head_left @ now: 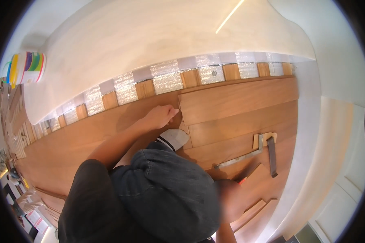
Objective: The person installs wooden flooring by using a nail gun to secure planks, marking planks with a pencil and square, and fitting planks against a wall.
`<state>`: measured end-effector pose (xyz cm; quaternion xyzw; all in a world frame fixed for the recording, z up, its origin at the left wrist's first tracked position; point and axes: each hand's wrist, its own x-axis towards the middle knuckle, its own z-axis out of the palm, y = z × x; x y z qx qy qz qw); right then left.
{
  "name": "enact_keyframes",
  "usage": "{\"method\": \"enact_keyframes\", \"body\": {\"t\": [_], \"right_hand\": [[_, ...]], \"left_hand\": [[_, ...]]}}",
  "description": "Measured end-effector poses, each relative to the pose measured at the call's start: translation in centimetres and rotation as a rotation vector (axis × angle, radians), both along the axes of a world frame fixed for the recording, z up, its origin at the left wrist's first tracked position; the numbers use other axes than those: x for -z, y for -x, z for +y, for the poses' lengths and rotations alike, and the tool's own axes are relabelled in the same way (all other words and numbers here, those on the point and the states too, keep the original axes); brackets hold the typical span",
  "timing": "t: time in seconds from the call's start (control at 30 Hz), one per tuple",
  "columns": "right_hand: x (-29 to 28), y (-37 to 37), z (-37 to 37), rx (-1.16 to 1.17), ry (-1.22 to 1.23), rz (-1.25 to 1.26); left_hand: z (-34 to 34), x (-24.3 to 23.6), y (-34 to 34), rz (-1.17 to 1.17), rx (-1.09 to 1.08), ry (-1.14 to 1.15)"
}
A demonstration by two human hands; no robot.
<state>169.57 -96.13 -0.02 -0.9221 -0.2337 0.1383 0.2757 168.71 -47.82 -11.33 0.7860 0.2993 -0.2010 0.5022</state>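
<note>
Our left hand point(163, 116) is bent at the centre of the frame, fingers curled beside the near end of a brown plank point(239, 97) that runs toward the upper right, though we cannot tell whether they grip anything. Our right forearm point(225, 234) comes in at the lower edge, right of centre, where blur keeps us from telling what the right hand does. Right of centre lie a metal square point(240, 158) and a dark bar point(272, 158), while silvery foil underlay point(167, 83) shows above the plank, between wooden strips point(231, 72).
</note>
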Motion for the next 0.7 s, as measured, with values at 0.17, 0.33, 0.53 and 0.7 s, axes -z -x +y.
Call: {"method": "enact_keyframes", "body": {"t": [0.17, 0.33, 0.53, 0.7], "right_hand": [[-0.3, 0.4, 0.6, 0.000, 0.000, -0.064], [-0.4, 0.4, 1.1, 0.055, 0.043, -0.072], [0.5, -0.3, 1.3, 0.075, 0.037, -0.020], [0.9, -0.8, 1.3, 0.060, 0.120, 0.057]], "left_hand": [[0.1, 0.9, -2.9, -0.007, -0.046, 0.228], [-0.3, 1.7, -3.8, -0.027, -0.063, 0.244], [-0.2, 1.8, -3.6, -0.035, -0.088, 0.257], [0.5, 2.0, -3.5, -0.013, -0.081, 0.285]]}}
